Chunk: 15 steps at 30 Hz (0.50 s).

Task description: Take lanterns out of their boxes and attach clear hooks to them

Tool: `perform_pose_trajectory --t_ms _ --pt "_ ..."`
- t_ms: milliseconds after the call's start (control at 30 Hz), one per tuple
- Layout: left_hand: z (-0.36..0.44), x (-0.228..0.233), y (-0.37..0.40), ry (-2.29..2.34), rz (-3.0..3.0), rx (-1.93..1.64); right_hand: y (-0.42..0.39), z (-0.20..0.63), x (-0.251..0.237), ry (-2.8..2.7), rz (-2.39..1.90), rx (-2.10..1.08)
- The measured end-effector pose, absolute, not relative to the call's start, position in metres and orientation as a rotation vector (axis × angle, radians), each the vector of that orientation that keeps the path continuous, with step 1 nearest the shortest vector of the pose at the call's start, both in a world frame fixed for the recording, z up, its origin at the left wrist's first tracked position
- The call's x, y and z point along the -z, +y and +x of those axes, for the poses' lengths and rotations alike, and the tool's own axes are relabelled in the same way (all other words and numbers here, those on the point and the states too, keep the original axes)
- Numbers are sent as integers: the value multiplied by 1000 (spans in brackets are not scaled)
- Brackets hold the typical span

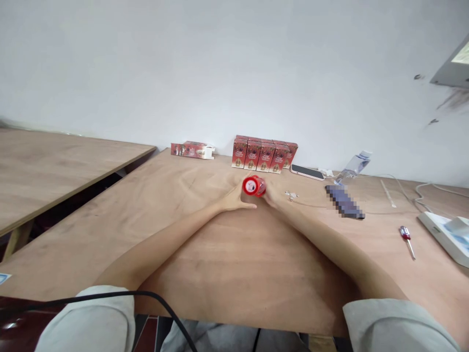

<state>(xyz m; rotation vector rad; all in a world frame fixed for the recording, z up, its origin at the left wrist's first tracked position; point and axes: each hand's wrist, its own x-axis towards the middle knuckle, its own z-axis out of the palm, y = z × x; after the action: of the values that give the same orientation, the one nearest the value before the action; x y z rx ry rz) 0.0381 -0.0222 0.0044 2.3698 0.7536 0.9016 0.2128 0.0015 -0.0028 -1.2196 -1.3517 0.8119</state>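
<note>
Both hands meet around a small red cylinder (251, 186), out in front of me near the middle of the table. Its round end faces me, with a red rim and a white label with a dark spot. Behind that end the body looks reddish and partly see-through. The fingers of my left hand (234, 199) rest along its left side, while the thumb stretches out below it. My right hand (271, 193) grips it from the right, with most fingers hidden. Just beyond stands a group of red printed boxes (259, 155).
Another red box (192, 150) lies with its end flap open. To the right are a phone (307, 172), a tilted clear bottle (353, 167), a dark pixelated slab (344, 201), paper scraps (291, 195), a screwdriver (406, 238) and a white power strip (445, 237). A black cable (146, 293) crosses my left sleeve.
</note>
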Motion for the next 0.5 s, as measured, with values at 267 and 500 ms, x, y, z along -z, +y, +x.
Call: perform_pose_trajectory --t_ms 267,500 --pt "39 -2 -19 517 2323 -1438 -24 212 9 -1699 -1361 -392" --pt "43 6 -11 851 2115 -1553 -51 296 1 -1905 -1750 93"
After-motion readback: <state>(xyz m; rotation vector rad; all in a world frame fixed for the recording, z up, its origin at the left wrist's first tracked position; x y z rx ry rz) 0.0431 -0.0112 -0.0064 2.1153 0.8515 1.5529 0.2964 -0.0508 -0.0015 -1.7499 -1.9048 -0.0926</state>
